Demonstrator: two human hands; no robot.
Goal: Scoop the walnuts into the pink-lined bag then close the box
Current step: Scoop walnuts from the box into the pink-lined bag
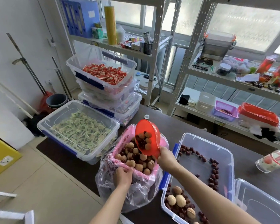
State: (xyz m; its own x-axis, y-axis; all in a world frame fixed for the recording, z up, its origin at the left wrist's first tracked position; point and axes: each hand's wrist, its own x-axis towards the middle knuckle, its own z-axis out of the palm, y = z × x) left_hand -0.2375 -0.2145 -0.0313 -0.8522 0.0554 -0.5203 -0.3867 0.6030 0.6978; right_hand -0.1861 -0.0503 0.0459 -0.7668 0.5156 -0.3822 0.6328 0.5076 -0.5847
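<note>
The pink-lined bag stands open on the dark table, filled near its rim with walnuts and red dates. My left hand pinches the bag's near rim. My right hand grips the handle of a red scoop, tilted over the bag with walnuts and dates sliding out of it. To the right sits the clear box with blue latches, holding a few walnuts in its near corner and dates scattered along its walls. Its lid lies further right.
A clear box of green packets sits left of the bag. Behind it are stacked boxes with red packets. A glass jar lies at the table's right edge. Metal shelves stand behind the table.
</note>
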